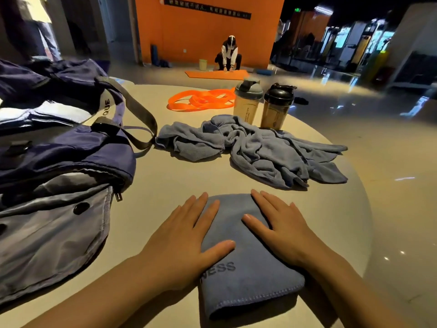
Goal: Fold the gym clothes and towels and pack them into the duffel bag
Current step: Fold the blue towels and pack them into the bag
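Nearest the camera, on the pale round table (307,233), a folded blue towel (246,268) lies flat with both hands pressed on it: the left hand (186,237) covers its left edge, fingers straight and spread, and the right hand (281,228) covers its right side the same way, neither one curled round the cloth. Lettering ending in "NESS" shows between the wrists, and the stitched hem faces the near table edge. Bare tabletop lies to the right of the towel before the rim curves away, and a strip of it separates the towel from the things beyond. To the left, the open navy duffel bag (59,162) sprawls close by, its grey strap (139,114) looping toward the middle. Farther off, crumpled blue towels (260,147) spread across the middle, with two shaker bottles (262,105) standing just behind them and orange resistance bands (201,100) lying beyond. A person (229,55) crouches on the floor in the distance by an orange mat (216,74).
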Tool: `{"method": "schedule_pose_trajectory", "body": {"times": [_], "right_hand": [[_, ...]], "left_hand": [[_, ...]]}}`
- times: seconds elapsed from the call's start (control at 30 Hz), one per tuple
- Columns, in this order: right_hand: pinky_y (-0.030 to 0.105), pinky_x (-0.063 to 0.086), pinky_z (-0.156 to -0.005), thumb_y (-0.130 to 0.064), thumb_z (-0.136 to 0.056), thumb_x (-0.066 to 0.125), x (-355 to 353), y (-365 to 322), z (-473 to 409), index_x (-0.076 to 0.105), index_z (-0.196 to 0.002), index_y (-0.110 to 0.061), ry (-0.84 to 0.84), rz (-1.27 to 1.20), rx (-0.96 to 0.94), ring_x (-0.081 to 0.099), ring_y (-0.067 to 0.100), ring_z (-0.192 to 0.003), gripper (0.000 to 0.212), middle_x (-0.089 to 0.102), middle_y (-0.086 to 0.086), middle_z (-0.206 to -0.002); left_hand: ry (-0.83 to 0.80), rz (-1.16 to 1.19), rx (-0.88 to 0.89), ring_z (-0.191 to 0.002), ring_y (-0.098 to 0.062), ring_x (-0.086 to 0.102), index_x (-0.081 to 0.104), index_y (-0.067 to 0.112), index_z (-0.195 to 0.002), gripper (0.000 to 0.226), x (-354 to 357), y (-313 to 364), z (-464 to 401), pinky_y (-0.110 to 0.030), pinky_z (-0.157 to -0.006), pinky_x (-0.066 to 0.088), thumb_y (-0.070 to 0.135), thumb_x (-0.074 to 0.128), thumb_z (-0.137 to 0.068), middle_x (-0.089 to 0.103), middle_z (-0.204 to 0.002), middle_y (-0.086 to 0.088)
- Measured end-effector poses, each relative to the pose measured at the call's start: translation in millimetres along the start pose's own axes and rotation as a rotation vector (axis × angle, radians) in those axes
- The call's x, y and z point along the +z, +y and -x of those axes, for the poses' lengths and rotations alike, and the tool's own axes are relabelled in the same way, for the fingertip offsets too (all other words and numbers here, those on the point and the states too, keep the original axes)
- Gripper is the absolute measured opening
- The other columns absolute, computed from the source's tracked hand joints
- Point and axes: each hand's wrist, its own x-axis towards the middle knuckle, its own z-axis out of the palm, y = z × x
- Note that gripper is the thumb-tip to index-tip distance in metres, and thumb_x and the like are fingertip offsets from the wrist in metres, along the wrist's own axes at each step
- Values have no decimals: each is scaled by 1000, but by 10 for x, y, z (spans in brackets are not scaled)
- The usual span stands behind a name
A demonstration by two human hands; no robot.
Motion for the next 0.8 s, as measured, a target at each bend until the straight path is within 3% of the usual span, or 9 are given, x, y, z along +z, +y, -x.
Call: {"method": "schedule_pose_trajectory", "body": {"times": [0.1, 0.2, 0.3, 0.37, 0.5, 0.6, 0.7, 0.8], "right_hand": [[50, 2, -118, -71, -81, 13, -141, 184, -57, 6, -150, -40, 14, 92, 114, 10, 14, -146, 76, 9, -9, -160], [51, 8, -117, -60, -94, 21, -285, 322, 5, 17, -149, -36, 108, 261, 149, 11, 16, -146, 60, 11, -6, -160], [48, 8, -118, -51, -100, 25, -338, 281, 106, 26, -146, -35, 170, 228, 66, 15, 15, -144, 50, 17, -6, -158], [46, 5, -118, -55, -95, 17, -332, 153, 140, 28, -145, -36, 173, 208, 11, 15, 12, -144, 55, 18, -9, -157], [47, 8, -119, -56, -97, 25, -304, -327, 18, 27, -146, -39, 143, 169, -138, 14, 11, -144, 52, 19, -12, -157], [43, 18, -118, -50, -98, 34, -183, -894, -261, 19, -149, -38, 39, 172, -337, 15, 14, -144, 55, 16, -9, -158], [34, 26, -113, -46, -97, 42, 13, -1532, -629, 16, -150, -36, -47, 130, -531, 22, 18, -142, 60, 19, -5, -158], [35, 37, -106, -39, -95, 52, 203, -2053, -1030, 16, -151, -28, -14, 112, -666, 34, 24, -134, 67, 28, 3, -153]], "left_hand": [[21, -2, 17, -145, -13, -20, -28, 44, -138, 79, 88, 154, -376, -32, -115, -11, 82, 1, -75, -30, -155, 11], [15, 5, 75, -147, -18, -15, -16, 34, -149, 87, 137, 358, -684, -36, -117, -8, 75, 9, -76, -22, -159, 4], [5, 50, 122, -147, -17, -12, -14, 33, -150, 89, 147, 410, -799, -35, -117, -8, 75, 13, -77, -18, -160, 5], [29, 97, 127, -148, -16, -7, -15, 34, -150, 87, 104, 333, -756, -34, -117, -5, 74, 17, -79, -16, -160, 7], [253, -7, 98, -147, -10, -10, -19, 47, -141, 70, -137, -40, -425, -26, -111, -6, 76, 11, -85, -17, -158, 14], [433, -102, 23, -146, -8, -13, 0, 49, -144, 74, -401, -523, -51, -30, -113, -7, 76, -3, -75, -10, -160, 13], [563, -200, -131, -148, -14, 2, 36, 32, -146, 75, -657, -1179, 384, -43, -118, 3, 68, 14, -84, 18, -159, 2], [561, -242, -367, -147, -14, 0, 32, 33, -148, 77, -791, -1803, 836, -47, -116, -2, 70, 14, -83, 17, -160, 2]]}}
